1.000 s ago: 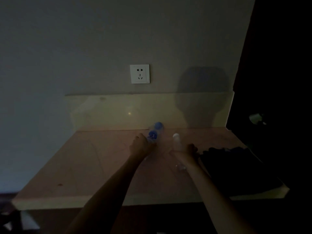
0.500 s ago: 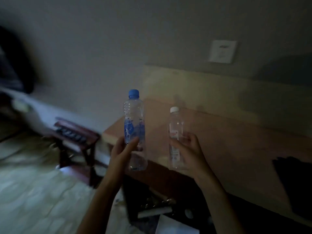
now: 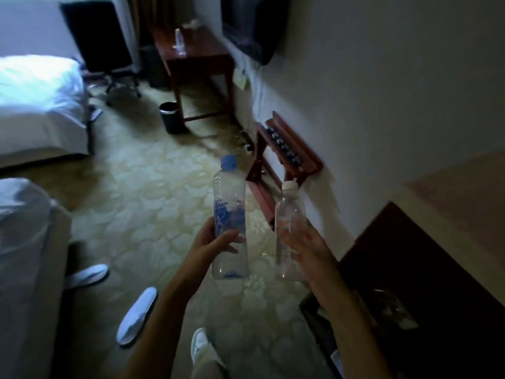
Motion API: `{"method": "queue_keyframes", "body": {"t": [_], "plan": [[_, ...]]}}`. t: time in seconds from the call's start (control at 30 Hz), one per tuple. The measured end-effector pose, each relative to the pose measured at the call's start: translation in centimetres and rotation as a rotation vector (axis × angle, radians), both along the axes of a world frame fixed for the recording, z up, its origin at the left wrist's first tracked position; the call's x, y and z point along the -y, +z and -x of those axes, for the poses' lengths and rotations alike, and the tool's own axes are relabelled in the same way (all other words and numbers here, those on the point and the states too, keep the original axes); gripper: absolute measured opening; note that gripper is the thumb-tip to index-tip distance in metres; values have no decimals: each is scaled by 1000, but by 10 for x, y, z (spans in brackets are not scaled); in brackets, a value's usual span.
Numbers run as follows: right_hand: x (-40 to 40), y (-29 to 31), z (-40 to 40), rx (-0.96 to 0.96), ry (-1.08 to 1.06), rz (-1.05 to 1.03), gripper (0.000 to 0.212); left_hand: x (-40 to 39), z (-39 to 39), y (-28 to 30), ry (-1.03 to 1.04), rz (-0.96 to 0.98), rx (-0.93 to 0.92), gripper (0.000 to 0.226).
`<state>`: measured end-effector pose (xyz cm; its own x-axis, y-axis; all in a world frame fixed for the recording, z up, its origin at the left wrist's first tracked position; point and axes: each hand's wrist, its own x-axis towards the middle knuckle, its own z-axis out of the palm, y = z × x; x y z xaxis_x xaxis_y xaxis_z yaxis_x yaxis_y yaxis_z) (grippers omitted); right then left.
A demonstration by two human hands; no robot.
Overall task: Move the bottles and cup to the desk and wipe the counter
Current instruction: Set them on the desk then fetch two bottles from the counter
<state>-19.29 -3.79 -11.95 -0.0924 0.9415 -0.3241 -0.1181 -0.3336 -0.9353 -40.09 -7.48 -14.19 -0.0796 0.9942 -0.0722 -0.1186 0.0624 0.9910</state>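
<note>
we hold clear plastic bottle with blue cap [image 3: 230,214] upright, left hand [image 3: 211,246] fingers curled round it; right hand [image 3: 306,246] fingers grasp clear white-capped bottle [image 3: 289,228]. both above patterned carpet [image 3: 153,192], dark wooden table [image 3: 194,54] far ahead.
</note>
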Motion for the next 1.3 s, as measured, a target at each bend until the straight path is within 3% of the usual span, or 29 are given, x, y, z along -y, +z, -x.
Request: {"method": "queue_keyframes", "body": {"t": [0.1,0.17,0.3,0.37,0.47,0.5,0.53,0.63,0.7,0.87,1.1,1.3], "plan": [[-45,-23,72,64,98,20,54,-25,71,-22,85,58,45,60],[-82,-27,125,81,176,30,53,-52,125,-28,153,80,46,61],[-156,-16,223,62,250,-7,96,-104,227,-13,223,96,-20,57],[-189,-12,261,75,278,-36,83,-126,268,-7,225,92,-50,55],[-239,-24,305,97,355,-63,38,-160,316,-15,261,99,-48,56],[-253,-32,317,89,369,-55,32,-172,327,-22,277,112,-43,57],[-267,-42,327,83,370,-21,37,-185,335,-30,293,132,-34,56],[-313,-81,357,83,343,125,76,-234,359,-60,331,207,-10,51],[-356,-103,379,77,350,185,87,-279,378,-76,337,236,-18,47],[-499,-104,470,79,461,191,78,-408,445,-72,422,282,-3,50],[-689,-59,615,75,606,31,68,-560,567,-30,499,219,-13,76],[-787,-107,732,85,594,155,63,-670,679,-87,578,293,74,56]]}}
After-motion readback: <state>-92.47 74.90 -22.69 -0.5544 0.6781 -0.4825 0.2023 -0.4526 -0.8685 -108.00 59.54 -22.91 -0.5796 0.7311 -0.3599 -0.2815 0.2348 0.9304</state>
